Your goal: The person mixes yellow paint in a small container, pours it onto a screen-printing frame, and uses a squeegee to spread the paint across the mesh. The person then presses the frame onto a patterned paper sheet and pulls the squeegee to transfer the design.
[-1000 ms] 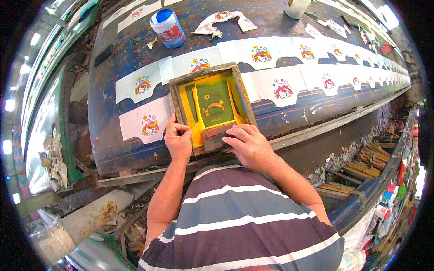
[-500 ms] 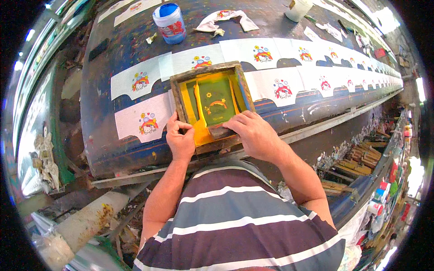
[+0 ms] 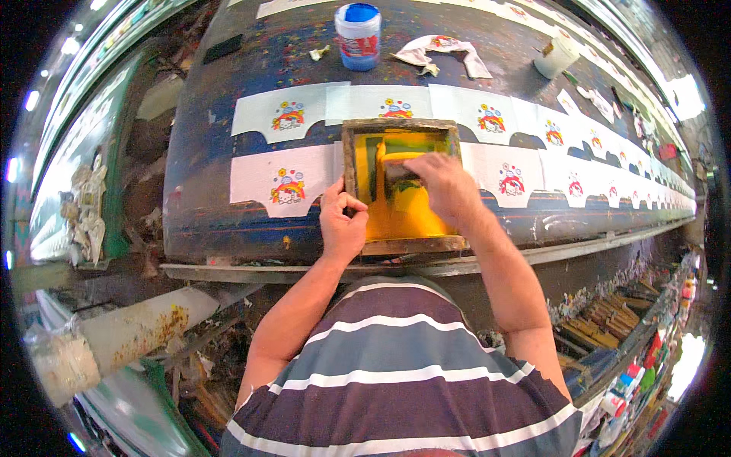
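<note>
A wooden-framed printing screen (image 3: pixel 349 164) lies on the near row of cut fabric pieces, its mesh smeared with yellow ink (image 3: pixel 411 217). My left hand (image 3: pixel 344 225) is closed at the frame's left side, fingertips on the wood, thumb and forefinger bent together. Inside the frame, my right hand (image 3: pixel 448 190) is closed round a squeegee (image 3: pixel 397 169), which stands on the mesh in its far half. The hand hides part of the squeegee. Left of the frame lies a white fabric piece (image 3: pixel 259 171) with a colourful rainbow print; another printed piece (image 3: pixel 512 174) lies to the right.
Beyond the screen runs a second row of printed pieces (image 3: pixel 251 113). Farther back on the long dark table (image 3: pixel 289 57) stand a tub of blue ink (image 3: pixel 358 42) and a whitish container (image 3: pixel 556 57), with a crumpled cloth (image 3: pixel 415 52) between them. A metal rail (image 3: pixel 304 272) edges the table's near side.
My right hand has pushed the squeegee from the frame's near end to its far half, and yellow ink now covers the near mesh. My left hand stays at the frame's left side.
</note>
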Available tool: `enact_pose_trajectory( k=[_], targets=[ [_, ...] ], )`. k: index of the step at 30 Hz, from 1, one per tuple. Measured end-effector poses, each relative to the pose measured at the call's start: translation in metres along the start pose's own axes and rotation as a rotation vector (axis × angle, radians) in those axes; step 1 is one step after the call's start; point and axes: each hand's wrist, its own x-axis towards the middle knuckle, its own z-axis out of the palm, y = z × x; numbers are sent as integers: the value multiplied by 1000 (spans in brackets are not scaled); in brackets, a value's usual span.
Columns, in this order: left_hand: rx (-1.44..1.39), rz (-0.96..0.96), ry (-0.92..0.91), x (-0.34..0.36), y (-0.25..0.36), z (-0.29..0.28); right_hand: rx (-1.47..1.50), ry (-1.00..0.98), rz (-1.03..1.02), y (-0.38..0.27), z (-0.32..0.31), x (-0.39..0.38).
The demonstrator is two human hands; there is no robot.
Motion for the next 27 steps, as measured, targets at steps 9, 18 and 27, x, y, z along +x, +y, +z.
enact_pose_trajectory(
  k=[9, 18, 27],
  targets=[
    [-13, 45, 8, -1, 1, 2, -32, -27, -10, 8, -7, 27],
    [-12, 44, 14, -2, -2, 6, -19, -126, -20, -61, -14, -68],
    [-23, -37, 13, -1, -8, 4, 119, -61, -17, -71, -38, -91]
  ],
)
